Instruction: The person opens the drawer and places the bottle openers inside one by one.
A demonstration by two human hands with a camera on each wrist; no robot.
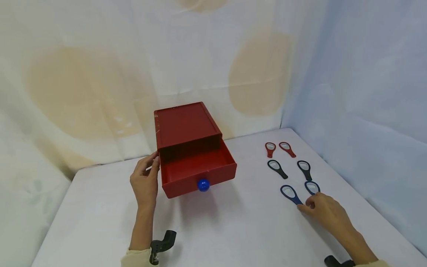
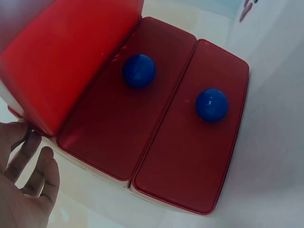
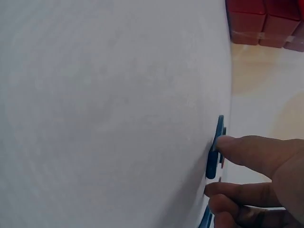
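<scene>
A red box (image 1: 185, 124) stands on the white table (image 1: 233, 226) with its drawer (image 1: 200, 172) pulled out; the drawer front carries a blue knob (image 1: 203, 185). My left hand (image 1: 150, 165) rests flat against the box's left side, fingers straight. Its wrist view shows those fingers (image 2: 33, 175) beside the red box (image 2: 61, 57) and the blue knob (image 2: 139, 71). My right hand (image 1: 305, 205) pinches the handle end of a blue magnifier (image 1: 291, 194), which lies flat on the table. In the right wrist view a fingertip (image 3: 230, 144) touches that blue magnifier (image 3: 217, 142).
Several more magnifiers lie in rows at the right: a second blue one (image 1: 312, 187), two black ones (image 1: 277, 168) (image 1: 305, 169) and two red ones (image 1: 270, 149) (image 1: 287, 148). White cloth walls close the back and right. Black wrist mounts (image 1: 162, 244) show near the table's front edge.
</scene>
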